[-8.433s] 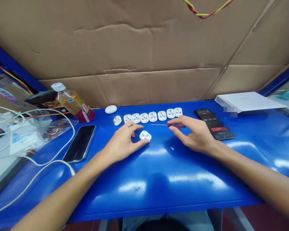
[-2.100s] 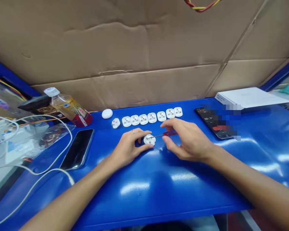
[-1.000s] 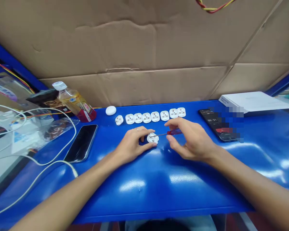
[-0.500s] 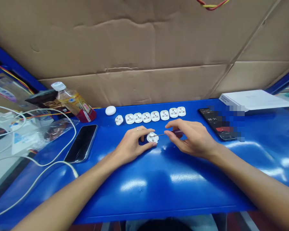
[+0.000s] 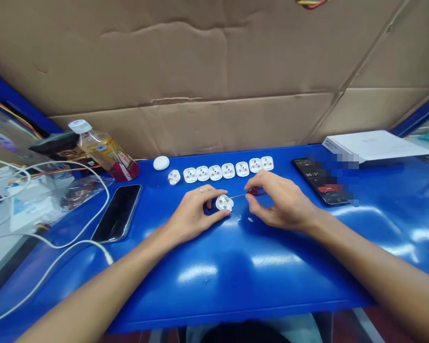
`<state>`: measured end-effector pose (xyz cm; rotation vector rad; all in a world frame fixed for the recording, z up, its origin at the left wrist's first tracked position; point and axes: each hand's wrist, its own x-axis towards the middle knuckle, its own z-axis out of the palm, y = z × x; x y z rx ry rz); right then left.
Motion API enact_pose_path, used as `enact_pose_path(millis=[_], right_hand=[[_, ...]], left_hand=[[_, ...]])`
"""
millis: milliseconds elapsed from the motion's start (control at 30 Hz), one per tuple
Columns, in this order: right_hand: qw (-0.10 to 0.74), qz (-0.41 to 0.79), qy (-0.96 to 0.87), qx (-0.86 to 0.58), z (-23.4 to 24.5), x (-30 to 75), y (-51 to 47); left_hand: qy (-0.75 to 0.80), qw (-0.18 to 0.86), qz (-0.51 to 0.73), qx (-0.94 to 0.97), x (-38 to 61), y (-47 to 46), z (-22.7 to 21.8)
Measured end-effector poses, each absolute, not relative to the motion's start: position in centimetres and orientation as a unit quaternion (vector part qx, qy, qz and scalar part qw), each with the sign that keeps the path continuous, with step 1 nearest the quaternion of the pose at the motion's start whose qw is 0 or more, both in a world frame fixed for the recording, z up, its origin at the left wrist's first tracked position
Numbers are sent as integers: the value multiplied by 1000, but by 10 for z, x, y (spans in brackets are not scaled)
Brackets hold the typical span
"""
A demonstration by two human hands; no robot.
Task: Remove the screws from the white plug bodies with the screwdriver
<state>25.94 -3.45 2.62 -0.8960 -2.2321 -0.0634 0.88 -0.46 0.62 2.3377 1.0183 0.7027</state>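
Between the thumb and forefinger of my left hand (image 5: pixel 196 212) is a small white plug housing (image 5: pixel 223 203), held on the blue table with its metal terminals facing up. My right hand (image 5: pixel 280 200) grips a screwdriver (image 5: pixel 255 191) by its dark red handle, lying nearly level. Its thin shaft points left, and the tip is at the upper right edge of the housing; whether it touches is too small to tell. Behind my hands stands a row of several similar white plug housings (image 5: pixel 228 170). One more housing piece (image 5: pixel 174 177) lies at the row's left end.
On the left are a phone (image 5: pixel 117 212), a tilted drink bottle (image 5: pixel 105 150) and white cables (image 5: pixel 75 244). A white rounded case (image 5: pixel 161 163) sits near the cardboard wall (image 5: pixel 186 62). To the right lie a phone with a timer (image 5: pixel 318 181) and a white box (image 5: pixel 377 145).
The screwdriver tip has drawn back from the middle of the plug housing to its upper right edge. The view has shifted slightly. Both hands keep their grips.
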Motion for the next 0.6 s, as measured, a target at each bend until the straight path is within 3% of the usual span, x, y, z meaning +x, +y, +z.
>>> enact_pose_path(millis=[167,467,600], right_hand=[[346,2,-868,-355,24,257,-34],[397,-49,-840,-367,25,260,-32],[360,-19,-836,-415,20,260,-28]], left_hand=[[376,249,255,855,8,-6,8],[376,249,288,845,8,-4,5],[394,265,305,825,8,-5,9]])
